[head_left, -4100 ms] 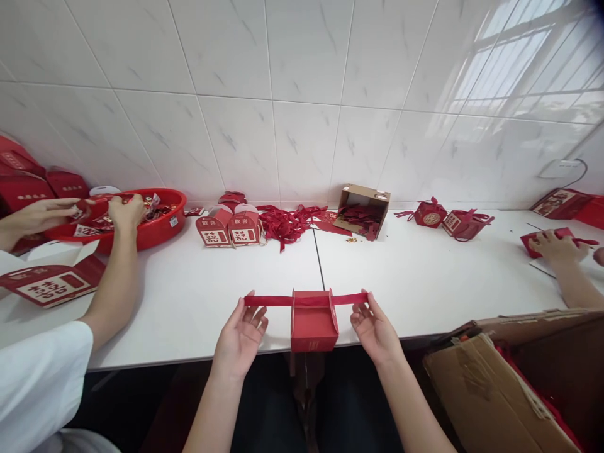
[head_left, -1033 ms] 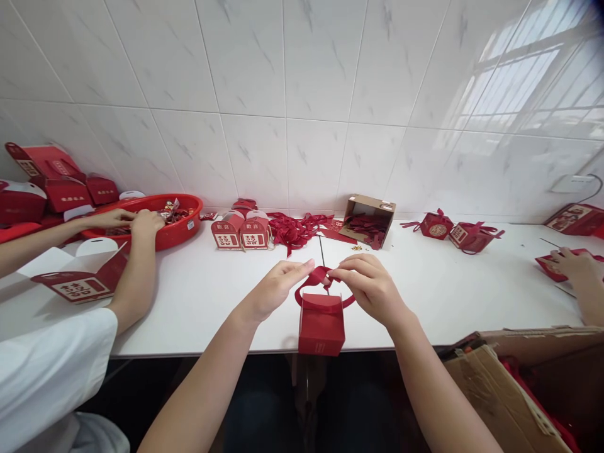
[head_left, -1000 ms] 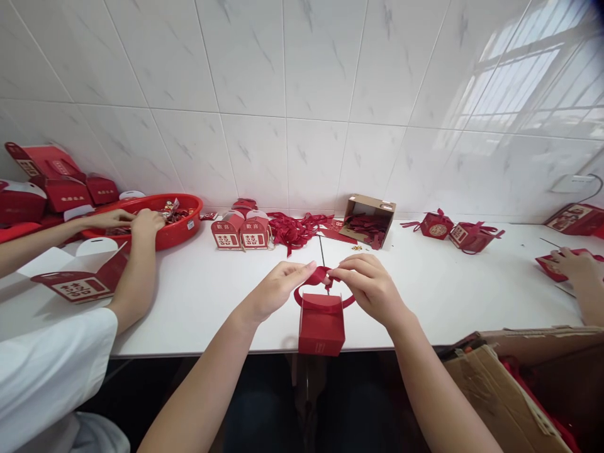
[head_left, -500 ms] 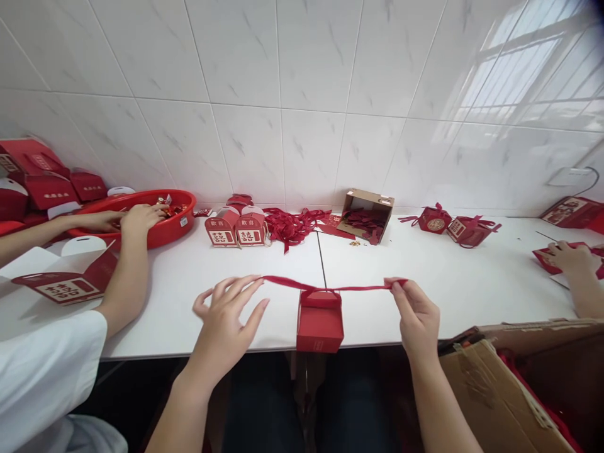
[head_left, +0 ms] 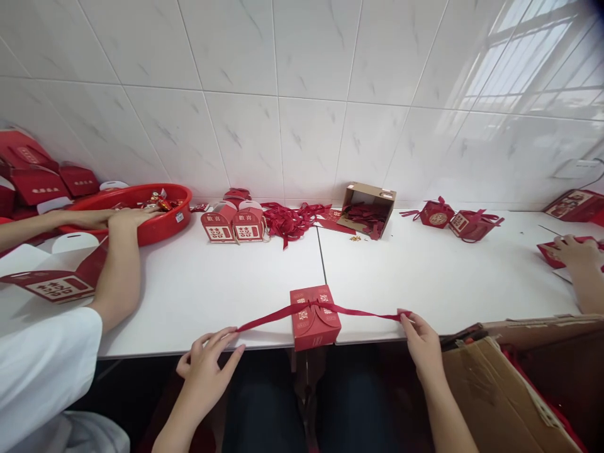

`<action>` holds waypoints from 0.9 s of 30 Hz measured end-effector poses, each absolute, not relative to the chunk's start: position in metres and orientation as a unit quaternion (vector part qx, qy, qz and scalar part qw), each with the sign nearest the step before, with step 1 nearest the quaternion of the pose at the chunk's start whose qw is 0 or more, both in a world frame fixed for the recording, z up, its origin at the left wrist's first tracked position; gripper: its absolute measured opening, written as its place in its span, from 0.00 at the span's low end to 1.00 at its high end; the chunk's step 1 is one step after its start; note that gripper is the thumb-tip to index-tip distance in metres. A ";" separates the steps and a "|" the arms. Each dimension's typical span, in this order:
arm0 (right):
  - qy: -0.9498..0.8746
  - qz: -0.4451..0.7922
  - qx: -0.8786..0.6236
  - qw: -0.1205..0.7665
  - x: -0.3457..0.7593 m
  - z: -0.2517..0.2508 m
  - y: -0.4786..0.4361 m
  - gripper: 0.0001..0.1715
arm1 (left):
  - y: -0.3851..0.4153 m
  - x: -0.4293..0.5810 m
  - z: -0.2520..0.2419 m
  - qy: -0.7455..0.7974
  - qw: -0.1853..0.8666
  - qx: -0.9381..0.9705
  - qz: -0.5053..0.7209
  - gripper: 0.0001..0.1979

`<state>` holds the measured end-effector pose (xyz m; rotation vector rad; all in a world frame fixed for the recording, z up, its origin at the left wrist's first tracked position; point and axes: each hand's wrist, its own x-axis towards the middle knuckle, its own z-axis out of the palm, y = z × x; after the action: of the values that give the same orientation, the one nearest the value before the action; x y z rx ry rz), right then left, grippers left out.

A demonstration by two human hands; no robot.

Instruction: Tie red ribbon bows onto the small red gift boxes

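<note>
A small red gift box rests at the table's front edge, its curved top flaps folded together and gold lettering showing. Across the top, a dark red ribbon passes through the middle and stretches out to both sides. My left hand holds the ribbon's left end between its fingers, with the thumb held apart. On the other side, my right hand pinches the right end between thumb and fingertips. Both hands are clear of the box itself.
Behind lie two upright candy boxes, a heap of ribbons, a tipped carton and ribboned boxes. At left, another person's arms reach into a red basin. A cardboard box stands front right; another hand works beyond.
Both hands have moved down and somewhat outward with the ribbon ends. The box top has gone from raised to folded flat, with the ribbon lying across it.
</note>
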<state>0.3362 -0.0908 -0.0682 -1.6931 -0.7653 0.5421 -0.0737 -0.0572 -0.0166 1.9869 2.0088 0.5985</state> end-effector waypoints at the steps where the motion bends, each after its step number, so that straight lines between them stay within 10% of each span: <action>1: -0.335 0.202 -0.730 0.561 0.334 -0.065 -0.089 0.30 | -0.055 -0.072 -0.013 0.693 0.115 0.678 0.218 0.11; 6: -0.482 0.093 -0.675 0.551 0.302 -0.037 -0.076 0.22 | -0.043 -0.042 0.011 0.619 0.150 0.679 0.365 0.10; 16: -0.617 0.358 -0.537 0.450 0.233 -0.004 -0.054 0.24 | -0.029 0.035 0.019 0.487 0.284 0.744 0.358 0.16; 27: -0.514 0.397 -0.508 0.566 0.225 -0.012 -0.044 0.20 | -0.030 0.031 0.024 0.464 0.439 0.692 0.337 0.19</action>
<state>0.2253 -0.0439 -0.0122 -1.1947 -1.2095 0.9334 0.0306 -0.0297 0.0235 1.7199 1.1520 0.8380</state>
